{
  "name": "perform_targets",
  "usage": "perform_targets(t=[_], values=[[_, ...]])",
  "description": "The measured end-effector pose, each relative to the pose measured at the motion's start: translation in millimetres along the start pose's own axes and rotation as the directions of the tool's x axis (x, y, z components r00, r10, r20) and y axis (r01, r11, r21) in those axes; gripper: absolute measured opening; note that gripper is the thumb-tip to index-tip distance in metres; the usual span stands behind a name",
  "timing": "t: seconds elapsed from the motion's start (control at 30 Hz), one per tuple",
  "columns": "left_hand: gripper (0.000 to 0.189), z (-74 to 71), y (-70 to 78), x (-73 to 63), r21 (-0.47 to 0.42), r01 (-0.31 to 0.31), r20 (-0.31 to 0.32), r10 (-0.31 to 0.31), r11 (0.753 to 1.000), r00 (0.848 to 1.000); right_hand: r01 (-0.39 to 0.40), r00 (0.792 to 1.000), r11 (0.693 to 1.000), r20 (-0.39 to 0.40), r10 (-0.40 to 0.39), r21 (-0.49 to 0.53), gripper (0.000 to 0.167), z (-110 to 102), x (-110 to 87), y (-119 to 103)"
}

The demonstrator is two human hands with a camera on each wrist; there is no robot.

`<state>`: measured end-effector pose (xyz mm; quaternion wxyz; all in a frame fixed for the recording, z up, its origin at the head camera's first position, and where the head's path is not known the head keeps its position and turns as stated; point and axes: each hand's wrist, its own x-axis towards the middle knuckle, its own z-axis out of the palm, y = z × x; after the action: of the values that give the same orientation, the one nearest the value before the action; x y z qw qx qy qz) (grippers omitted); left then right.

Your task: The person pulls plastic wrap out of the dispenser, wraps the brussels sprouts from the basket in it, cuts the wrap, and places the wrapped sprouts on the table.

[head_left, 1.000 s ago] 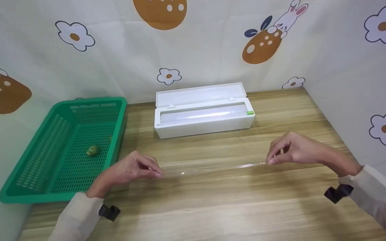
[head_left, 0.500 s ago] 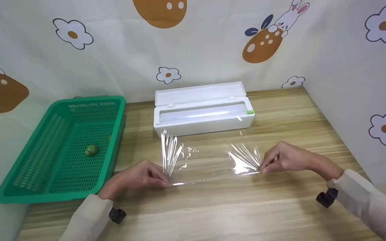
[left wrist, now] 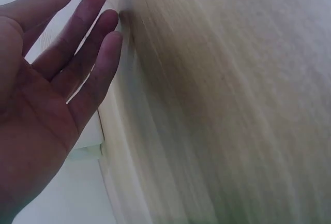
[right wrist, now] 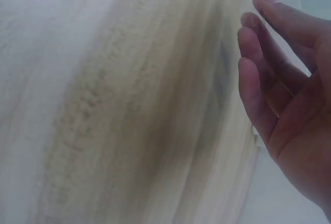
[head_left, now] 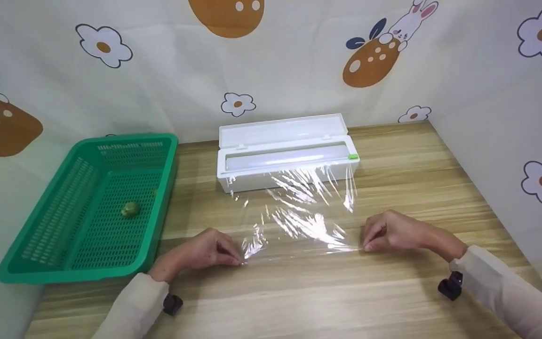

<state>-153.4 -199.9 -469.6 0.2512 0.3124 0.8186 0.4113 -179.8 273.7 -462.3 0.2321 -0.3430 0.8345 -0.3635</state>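
A sheet of clear cling film (head_left: 306,223) spreads over the wooden table, wrinkled and glinting. Its far part overlaps the front wall of the white film dispenser (head_left: 280,181), whose lid stands open and shows a roll inside. My left hand (head_left: 207,249) pinches the near left corner of the film between thumb and fingers, low over the table. At the near right corner, my right hand (head_left: 393,235) pinches the film the same way. Both wrist views show the palm of the left hand (left wrist: 57,79) and right hand (right wrist: 295,89) beside the tabletop; the film hardly shows there.
To the left is a green plastic basket (head_left: 158,221) with a small greenish round item (head_left: 130,209) in it. A small green slider (head_left: 353,156) sits at the dispenser's right end. A printed curtain (head_left: 290,61) hangs behind the wooden table (head_left: 299,301).
Both hands have come nearer the body and lower, still pinching the film. The film, first seen nearly edge-on as a thin band, now lies spread out between hands and dispenser.
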Motion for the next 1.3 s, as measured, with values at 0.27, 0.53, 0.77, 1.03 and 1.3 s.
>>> perform_targets(t=[0.27, 0.53, 0.77, 1.03, 1.3], values=[[0.009, 5.0, -5.6, 3.2, 0.022, -0.081, 0.055, 0.08, 0.996, 0.995, -0.001, 0.999, 0.997, -0.037, 0.004, 0.072, 0.014, 12.1, 1.8, 8.2], [0.018, 6.9, -10.1, 4.9, 0.04, -0.067, 0.002, 0.066, 0.997, 0.998, -0.094, 0.986, 0.995, -0.139, 0.096, 0.022, 0.017, 17.8, 4.6, 4.9], [0.008, 7.9, -7.6, 5.5, 0.063, -0.021, 0.008, 0.02, 0.998, 1.0, -0.247, 0.939, 0.969, -0.239, 0.246, 0.026, 0.014, 28.6, 7.6, -3.1], [0.007, 9.7, -4.9, 5.8, 0.077, 0.021, -0.011, -0.02, 0.997, 1.0, -0.323, 0.907, 0.945, -0.267, 0.325, 0.055, 0.03, 32.1, 9.1, -11.3], [0.015, 9.8, -4.3, 4.7, 0.106, 0.034, -0.014, -0.033, 0.994, 0.999, -0.477, 0.816, 0.874, -0.326, 0.478, 0.088, 0.046, 32.6, 9.8, -18.2]])
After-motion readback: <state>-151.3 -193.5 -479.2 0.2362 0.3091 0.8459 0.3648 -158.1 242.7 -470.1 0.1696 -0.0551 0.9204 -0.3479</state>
